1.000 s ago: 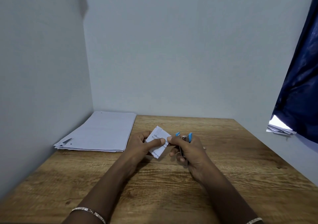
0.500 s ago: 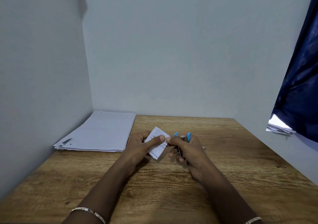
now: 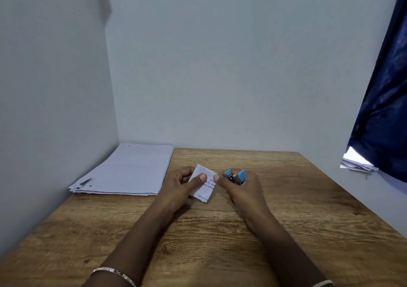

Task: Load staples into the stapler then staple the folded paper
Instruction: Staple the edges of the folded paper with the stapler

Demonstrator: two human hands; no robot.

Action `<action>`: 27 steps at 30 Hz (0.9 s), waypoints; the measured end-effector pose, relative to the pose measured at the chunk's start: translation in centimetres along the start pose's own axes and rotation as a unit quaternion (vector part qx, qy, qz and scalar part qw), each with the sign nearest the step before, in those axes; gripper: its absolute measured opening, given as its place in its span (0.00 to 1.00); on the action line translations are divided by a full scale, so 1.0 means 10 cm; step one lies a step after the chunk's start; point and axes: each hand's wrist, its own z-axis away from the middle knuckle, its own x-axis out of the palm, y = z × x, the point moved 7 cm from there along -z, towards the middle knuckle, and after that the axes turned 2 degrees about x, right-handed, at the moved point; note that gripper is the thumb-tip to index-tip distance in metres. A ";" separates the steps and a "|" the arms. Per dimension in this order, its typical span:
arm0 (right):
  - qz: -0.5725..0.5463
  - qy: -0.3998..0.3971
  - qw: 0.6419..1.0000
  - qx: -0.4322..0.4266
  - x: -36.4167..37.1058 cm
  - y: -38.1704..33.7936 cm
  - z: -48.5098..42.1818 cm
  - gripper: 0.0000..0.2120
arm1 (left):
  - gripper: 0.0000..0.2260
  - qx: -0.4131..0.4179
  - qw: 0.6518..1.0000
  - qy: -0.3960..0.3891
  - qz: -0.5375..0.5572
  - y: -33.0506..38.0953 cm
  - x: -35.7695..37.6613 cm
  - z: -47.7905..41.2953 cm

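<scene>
Centre frame, just above grained wooden bench (image 3: 297, 225): left hand (image 3: 178, 186) pinches small folded white printed paper (image 3: 203, 184); right hand (image 3: 245, 191) curls round small blue plastic-and-metal stapler (image 3: 235, 176), thumb touching the paper's edge. Risk: thin, limp paper skews and the staple misses the fold. Whether the stapler's mouth is open is unclear.
</scene>
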 end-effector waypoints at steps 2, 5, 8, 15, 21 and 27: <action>0.045 0.027 0.997 -0.053 -0.03 -0.08 0.01 0.07 | 0.07 0.046 0.998 0.011 -0.048 0.06 -0.01 0.00; 0.149 0.042 0.977 -0.148 0.00 -0.21 0.07 0.02 | 0.09 0.085 0.987 0.035 -0.134 0.10 -0.04 -0.01; 0.251 0.032 0.947 -0.197 0.07 -0.25 0.12 0.06 | 0.18 0.074 0.981 0.079 -0.161 0.08 -0.10 0.00; 0.404 -0.095 0.896 -0.157 0.28 -0.06 0.11 0.13 | 0.14 0.076 0.942 0.099 -0.313 0.04 -0.13 -0.03; 0.416 -0.112 0.895 -0.115 0.28 0.02 0.07 0.14 | 0.08 0.091 0.894 0.036 -0.437 -0.01 -0.02 -0.04; 0.267 -0.064 0.960 -0.053 0.04 0.03 -0.03 0.24 | 0.07 0.144 0.896 0.064 -0.415 0.05 -0.02 0.01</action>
